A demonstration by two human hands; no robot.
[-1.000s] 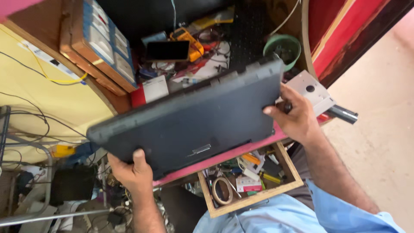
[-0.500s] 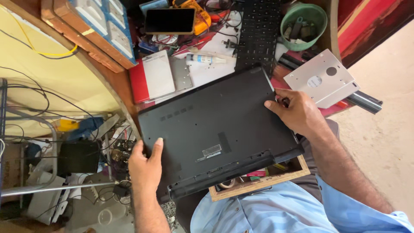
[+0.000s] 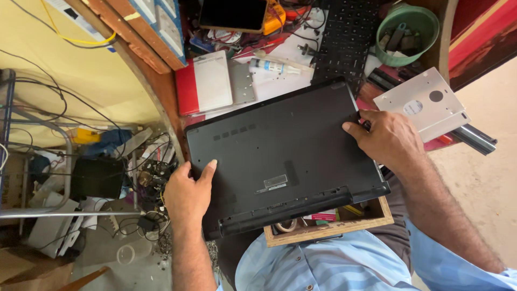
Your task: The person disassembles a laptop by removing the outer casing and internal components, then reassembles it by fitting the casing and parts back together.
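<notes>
Between left hand [image 3: 187, 195] and right hand [image 3: 386, 139], upturned black laptop [image 3: 283, 156].

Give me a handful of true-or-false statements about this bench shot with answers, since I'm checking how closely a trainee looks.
1. Both hands grip the black laptop, which lies underside up. True.
2. The left hand holds a screwdriver. False: it only grips the laptop's edge.
3. A green bowl holding small parts stands beyond the laptop. True.
4. The wooden drawer under the laptop is shut. False: it is pulled open.
5. The right hand rests on the silver metal drive tray. False: it grips the laptop's edge beside the tray.
</notes>
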